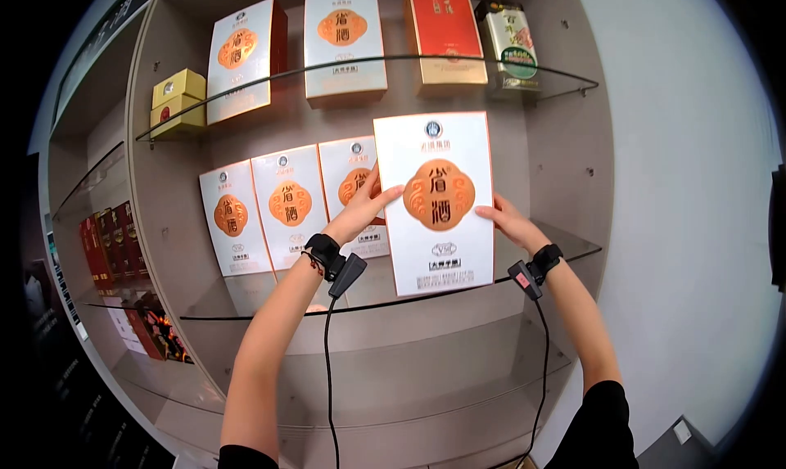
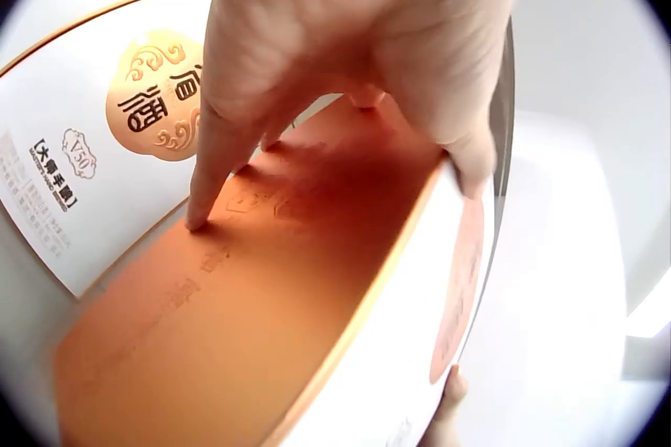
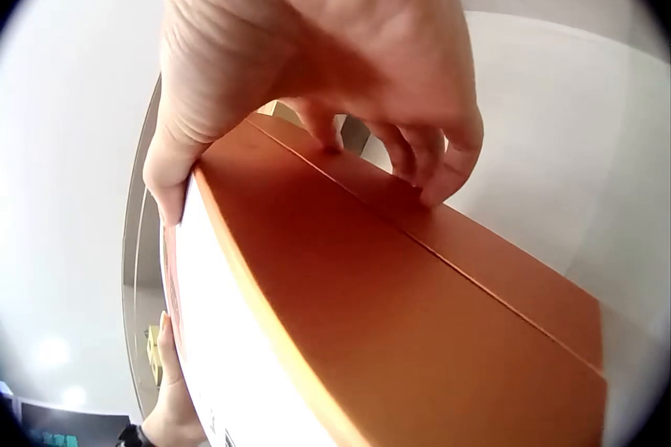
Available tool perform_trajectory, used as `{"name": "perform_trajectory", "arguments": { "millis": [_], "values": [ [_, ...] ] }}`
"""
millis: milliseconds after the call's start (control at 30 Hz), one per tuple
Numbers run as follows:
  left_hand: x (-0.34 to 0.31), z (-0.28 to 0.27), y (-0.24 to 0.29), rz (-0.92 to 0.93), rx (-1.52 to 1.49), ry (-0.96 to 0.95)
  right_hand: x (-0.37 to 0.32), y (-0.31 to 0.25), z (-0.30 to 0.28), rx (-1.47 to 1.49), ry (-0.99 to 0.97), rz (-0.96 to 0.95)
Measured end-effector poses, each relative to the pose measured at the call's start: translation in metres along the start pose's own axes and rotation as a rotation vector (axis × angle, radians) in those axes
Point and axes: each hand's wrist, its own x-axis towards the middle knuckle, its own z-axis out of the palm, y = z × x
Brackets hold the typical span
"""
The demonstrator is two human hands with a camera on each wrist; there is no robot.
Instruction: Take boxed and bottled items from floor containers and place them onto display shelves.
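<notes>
A tall white box with an orange emblem (image 1: 438, 264) is held upright between both hands at the middle shelf, right of three matching boxes. My left hand (image 1: 363, 209) grips its left edge, thumb on the white front; in the left wrist view the fingers of the left hand (image 2: 356, 28) spread over the orange side (image 2: 262, 269). The right hand (image 1: 514, 223) grips the opposite edge, thumb on the front. In the right wrist view, the right hand (image 3: 325, 38) has its fingertips on the far part of the orange side (image 3: 388, 311). The box's back is hidden.
Three white boxes (image 1: 290, 236) stand side by side on the glass shelf (image 1: 237, 301). Above, another glass shelf (image 1: 286, 74) carries two white boxes, a red and gold box (image 1: 446, 31), a dark green tin (image 1: 512, 47) and yellow boxes (image 1: 178, 101). Cables hang from both wrists.
</notes>
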Motion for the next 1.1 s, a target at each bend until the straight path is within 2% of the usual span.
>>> {"name": "perform_trajectory", "arguments": {
  "millis": [33, 67, 133, 167, 267, 300, 333, 400, 467, 533, 633, 700, 733, 800, 833, 867, 900, 933, 967, 1000, 1033, 1067, 1100],
  "values": [
    [-0.007, 0.005, 0.009, -0.131, 0.043, -0.013, 0.001, 0.003, -0.001, -0.006, -0.006, 0.008],
    [-0.009, 0.008, 0.003, -0.142, 0.047, -0.010, 0.001, 0.005, -0.002, -0.015, -0.010, 0.011],
    [-0.013, 0.010, -0.015, -0.053, 0.309, -0.013, 0.000, 0.006, -0.003, -0.055, 0.016, -0.008],
    [-0.015, 0.011, -0.024, 0.010, 0.306, -0.042, 0.000, 0.008, -0.006, -0.051, 0.007, 0.008],
    [-0.022, 0.023, -0.016, -0.028, 0.203, -0.087, -0.005, 0.007, -0.010, -0.096, -0.008, 0.042],
    [-0.019, 0.023, -0.020, -0.024, 0.196, -0.080, -0.009, 0.005, -0.009, -0.179, -0.018, 0.116],
    [-0.013, 0.027, -0.024, 0.038, 0.265, -0.071, -0.012, 0.004, -0.010, -0.264, -0.025, 0.189],
    [-0.002, 0.035, -0.028, 0.109, 0.321, -0.057, -0.014, 0.016, -0.016, -0.308, -0.037, 0.157],
    [0.008, 0.044, -0.028, -0.027, 0.305, -0.068, -0.017, 0.025, -0.022, -0.428, -0.041, 0.011],
    [0.017, 0.051, -0.035, -0.002, 0.328, -0.024, -0.020, 0.030, -0.028, -0.476, -0.021, 0.006],
    [0.026, 0.051, -0.038, -0.095, 0.305, -0.049, -0.018, 0.032, -0.031, -0.515, 0.016, 0.035],
    [0.028, 0.050, -0.041, -0.223, 0.310, -0.098, -0.018, 0.025, -0.026, -0.509, 0.040, 0.014],
    [0.027, 0.052, -0.044, -0.222, 0.309, -0.097, -0.018, 0.020, -0.023, -0.510, 0.040, 0.013],
    [0.020, 0.060, -0.052, -0.010, 0.680, 0.046, -0.017, 0.009, -0.019, -0.524, 0.064, 0.111],
    [0.008, 0.067, -0.050, 0.234, 0.719, 0.181, -0.014, 0.011, -0.018, -0.521, 0.067, 0.108],
    [0.004, 0.069, -0.046, 0.235, 0.721, 0.180, -0.012, 0.014, -0.018, -0.511, 0.100, 0.003],
    [-0.005, 0.073, -0.031, 0.366, 0.969, 0.150, -0.010, 0.017, -0.017, -0.498, 0.131, -0.101],
    [-0.010, 0.075, -0.024, 0.498, 1.214, 0.117, -0.009, 0.016, -0.015, -0.497, 0.130, -0.099],
    [-0.007, 0.075, -0.027, 0.497, 1.335, 0.022, -0.008, 0.013, -0.014, -0.506, 0.122, -0.032],
    [-0.007, 0.074, -0.029, 0.493, 1.332, 0.022, -0.006, 0.011, -0.012, -0.516, 0.112, 0.036],
    [-0.006, 0.074, -0.031, 0.323, 1.345, -0.087, -0.003, 0.012, -0.011, -0.518, 0.109, 0.037],
    [-0.003, 0.073, -0.033, 0.155, 1.350, -0.194, 0.001, 0.012, -0.011, -0.537, 0.101, 0.117],
    [0.000, 0.072, -0.033, 0.157, 1.351, -0.191, 0.006, 0.014, -0.013, -0.555, 0.094, 0.194]
  ]
}}
